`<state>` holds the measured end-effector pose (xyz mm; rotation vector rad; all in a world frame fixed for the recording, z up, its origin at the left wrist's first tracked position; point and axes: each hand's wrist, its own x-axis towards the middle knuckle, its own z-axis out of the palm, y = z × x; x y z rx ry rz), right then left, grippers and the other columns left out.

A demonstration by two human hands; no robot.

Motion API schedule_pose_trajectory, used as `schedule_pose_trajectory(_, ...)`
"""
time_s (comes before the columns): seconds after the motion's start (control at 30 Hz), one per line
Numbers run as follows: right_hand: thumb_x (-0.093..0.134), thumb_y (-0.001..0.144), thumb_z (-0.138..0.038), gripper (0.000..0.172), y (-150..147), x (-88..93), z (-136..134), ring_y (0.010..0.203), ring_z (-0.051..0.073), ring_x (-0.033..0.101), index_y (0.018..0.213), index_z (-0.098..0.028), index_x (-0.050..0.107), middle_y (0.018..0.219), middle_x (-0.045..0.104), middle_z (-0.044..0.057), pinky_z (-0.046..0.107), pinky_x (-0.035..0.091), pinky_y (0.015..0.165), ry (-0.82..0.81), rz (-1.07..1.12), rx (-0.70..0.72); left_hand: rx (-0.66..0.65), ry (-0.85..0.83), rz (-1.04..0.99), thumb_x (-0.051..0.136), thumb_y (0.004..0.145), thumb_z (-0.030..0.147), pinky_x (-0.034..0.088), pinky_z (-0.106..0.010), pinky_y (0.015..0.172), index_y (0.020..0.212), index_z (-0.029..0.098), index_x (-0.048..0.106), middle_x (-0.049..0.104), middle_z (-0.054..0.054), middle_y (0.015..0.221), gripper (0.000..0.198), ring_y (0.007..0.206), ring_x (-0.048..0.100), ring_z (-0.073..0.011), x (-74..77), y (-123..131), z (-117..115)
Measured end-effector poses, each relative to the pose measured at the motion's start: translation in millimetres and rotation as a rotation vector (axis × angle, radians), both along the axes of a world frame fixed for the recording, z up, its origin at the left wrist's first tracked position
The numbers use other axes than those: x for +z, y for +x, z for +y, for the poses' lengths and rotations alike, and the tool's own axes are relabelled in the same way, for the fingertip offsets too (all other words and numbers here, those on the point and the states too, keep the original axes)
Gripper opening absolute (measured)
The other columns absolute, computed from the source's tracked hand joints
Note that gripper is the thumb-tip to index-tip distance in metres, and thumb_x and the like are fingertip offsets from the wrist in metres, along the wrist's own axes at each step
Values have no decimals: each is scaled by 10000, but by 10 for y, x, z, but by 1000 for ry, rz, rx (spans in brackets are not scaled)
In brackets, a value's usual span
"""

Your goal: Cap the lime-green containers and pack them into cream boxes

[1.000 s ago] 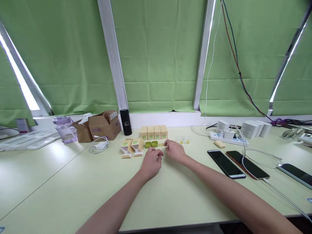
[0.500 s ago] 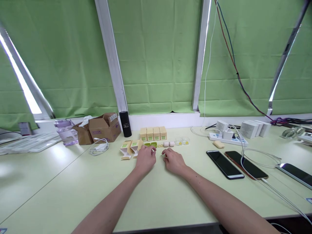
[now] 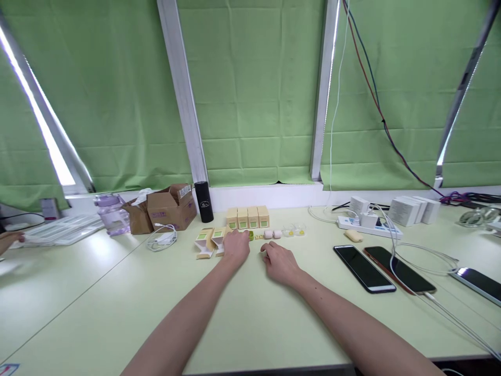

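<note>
My left hand (image 3: 236,246) reaches forward over the small green pieces, with one green piece (image 3: 251,235) showing beside its fingers. Its fingertips are hidden, so any grip cannot be made out. My right hand (image 3: 279,262) rests on the table, fingers loosely bent and apart, holding nothing visible. Beside my left hand lie two opened small cartons (image 3: 204,242). Behind it stands a row of closed beige boxes (image 3: 247,216). To the right of the green piece are tiny yellowish bits (image 3: 259,237), two pale pink cylinders (image 3: 273,234) and clear round pieces with yellow centres (image 3: 294,230).
At the left stand a brown cardboard box (image 3: 170,209), a purple bottle (image 3: 112,215), a black cylinder (image 3: 204,202) and a coiled white cable (image 3: 162,238). A power strip (image 3: 370,227), white boxes (image 3: 410,210) and phones (image 3: 364,268) lie right. Another person's hand (image 3: 8,241) shows far left.
My left hand has moved forward, now covering more of the green pieces. My right hand stays nearly in place. Another person's hand has appeared at the far left edge. The view has shifted slightly.
</note>
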<state>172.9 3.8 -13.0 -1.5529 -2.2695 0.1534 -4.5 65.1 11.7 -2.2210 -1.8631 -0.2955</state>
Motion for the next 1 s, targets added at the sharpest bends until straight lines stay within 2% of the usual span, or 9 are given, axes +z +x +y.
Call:
schedule_pose_trajectory(0.3,504,974,-194,272,-5,39,-16,1041,234,664,1230,-217,593,1216,666,94,319,399,738,-21,-23,5,20,6,50,477,975,172,480,-375,851,1043,159,746,747,-176,982,278,993,700,-293,-51,20,91)
schedule_pose_trajectory(0.5,525,960,-177,306,0,21,-1,1050,245,670,1259,-214,576,1227,669,102,326,413,750,-14,8,6,-1,16,41,496,927,92,481,-368,846,975,160,761,753,-172,960,278,976,705,-281,12,31,33)
schedule_pose_trajectory(0.63,548,939,-164,363,11,-21,39,1044,242,667,1299,-210,542,1268,655,105,326,417,747,-2,84,-10,-73,46,27,539,893,67,465,-378,861,949,169,759,740,-165,956,249,962,695,-285,100,72,-87)
schedule_pose_trajectory(0.77,594,925,-177,418,48,-44,72,967,211,660,1328,-219,491,1197,665,81,311,429,742,15,251,-66,-152,79,26,533,887,59,446,-384,841,930,190,749,711,-135,862,256,918,665,-287,145,115,-289)
schedule_pose_trajectory(0.9,686,886,-244,511,77,-58,81,820,160,649,1347,-264,466,1284,637,51,317,472,744,34,429,-55,-289,131,70,512,835,-12,421,-386,779,840,195,723,639,-101,691,296,836,616,-278,87,112,-541)
schedule_pose_trajectory(1.0,713,850,-233,525,70,-63,80,799,148,654,1325,-283,494,1300,639,36,335,506,786,47,491,13,-392,207,48,484,861,-14,403,-388,726,809,194,695,618,-98,659,300,802,584,-273,10,78,-689)
